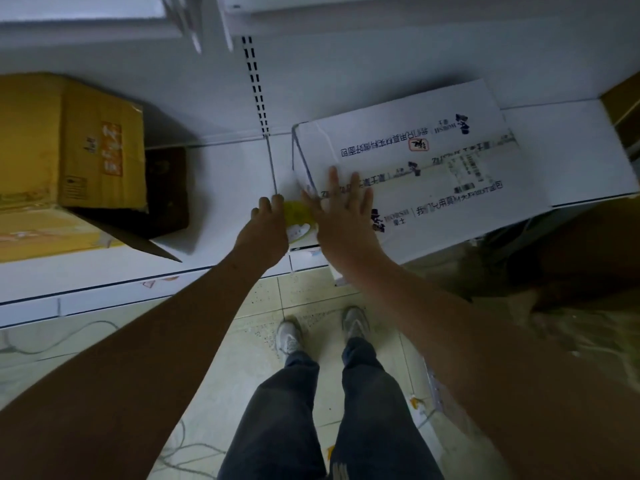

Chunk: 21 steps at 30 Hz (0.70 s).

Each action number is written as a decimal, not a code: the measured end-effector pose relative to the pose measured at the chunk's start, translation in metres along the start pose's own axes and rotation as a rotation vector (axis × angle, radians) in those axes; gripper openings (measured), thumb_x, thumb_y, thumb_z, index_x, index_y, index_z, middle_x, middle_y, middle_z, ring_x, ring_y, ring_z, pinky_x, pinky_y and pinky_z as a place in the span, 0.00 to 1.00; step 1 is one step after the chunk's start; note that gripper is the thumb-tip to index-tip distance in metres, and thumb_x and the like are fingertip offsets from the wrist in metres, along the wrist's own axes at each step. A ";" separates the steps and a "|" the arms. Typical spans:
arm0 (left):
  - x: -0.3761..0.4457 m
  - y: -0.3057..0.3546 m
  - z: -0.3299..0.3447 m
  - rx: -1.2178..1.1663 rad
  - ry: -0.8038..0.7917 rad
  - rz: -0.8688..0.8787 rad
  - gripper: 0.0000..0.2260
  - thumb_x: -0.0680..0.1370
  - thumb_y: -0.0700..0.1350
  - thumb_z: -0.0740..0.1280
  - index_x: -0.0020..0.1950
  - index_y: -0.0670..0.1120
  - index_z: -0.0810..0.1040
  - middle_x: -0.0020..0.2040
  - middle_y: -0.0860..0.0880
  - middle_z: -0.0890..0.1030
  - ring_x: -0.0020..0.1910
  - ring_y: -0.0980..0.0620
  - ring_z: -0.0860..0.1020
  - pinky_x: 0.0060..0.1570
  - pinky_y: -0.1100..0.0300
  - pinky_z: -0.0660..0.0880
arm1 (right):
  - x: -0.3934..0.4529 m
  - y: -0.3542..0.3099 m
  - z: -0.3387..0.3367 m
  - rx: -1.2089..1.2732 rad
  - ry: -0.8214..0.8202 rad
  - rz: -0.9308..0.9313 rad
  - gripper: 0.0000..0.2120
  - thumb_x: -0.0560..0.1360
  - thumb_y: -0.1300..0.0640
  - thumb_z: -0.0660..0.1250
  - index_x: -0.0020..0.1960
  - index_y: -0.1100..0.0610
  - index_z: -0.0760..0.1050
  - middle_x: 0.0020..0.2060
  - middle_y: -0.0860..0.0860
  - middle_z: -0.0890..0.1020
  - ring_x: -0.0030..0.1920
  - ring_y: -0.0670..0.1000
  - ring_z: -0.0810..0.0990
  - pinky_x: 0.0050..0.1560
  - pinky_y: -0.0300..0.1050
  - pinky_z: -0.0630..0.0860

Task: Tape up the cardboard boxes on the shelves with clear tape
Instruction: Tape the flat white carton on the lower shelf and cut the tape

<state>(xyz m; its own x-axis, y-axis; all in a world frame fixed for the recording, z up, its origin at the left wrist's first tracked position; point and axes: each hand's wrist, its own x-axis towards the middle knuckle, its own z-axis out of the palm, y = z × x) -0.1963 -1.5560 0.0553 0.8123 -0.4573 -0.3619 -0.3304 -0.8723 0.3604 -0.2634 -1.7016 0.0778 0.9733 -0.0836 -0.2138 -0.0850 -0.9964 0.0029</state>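
A white printed cardboard box (433, 174) lies on the white shelf (225, 188), its near corner overhanging the shelf edge. My right hand (343, 216) lies flat with fingers spread on the box's left end. My left hand (268, 225) is closed around a yellow tape roll (299, 216) right at the box's left corner. A strip of tape runs along the middle of the box's top. The roll is partly hidden between my two hands.
A brown cardboard box (79, 143) with open flaps stands on the left of the shelf, with a dark box (168, 192) beside it. Another brown box (623, 109) sits at the far right. Cables lie on the tiled floor (242, 358) near my feet.
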 end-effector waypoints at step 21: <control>-0.174 -0.005 -0.170 -0.293 0.705 0.084 0.07 0.78 0.39 0.62 0.51 0.45 0.79 0.49 0.49 0.77 0.39 0.49 0.76 0.34 0.60 0.64 | -0.074 -0.071 -0.245 0.306 1.035 -0.784 0.08 0.78 0.63 0.63 0.48 0.62 0.82 0.38 0.56 0.81 0.36 0.56 0.78 0.35 0.50 0.77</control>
<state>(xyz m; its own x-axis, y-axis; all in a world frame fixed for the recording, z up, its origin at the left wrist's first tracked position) -0.2542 -1.4420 0.2630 0.9370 -0.2156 0.2750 -0.3435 -0.7131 0.6112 -0.2774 -1.6286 0.3328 0.4873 0.3968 0.7779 0.6561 -0.7542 -0.0263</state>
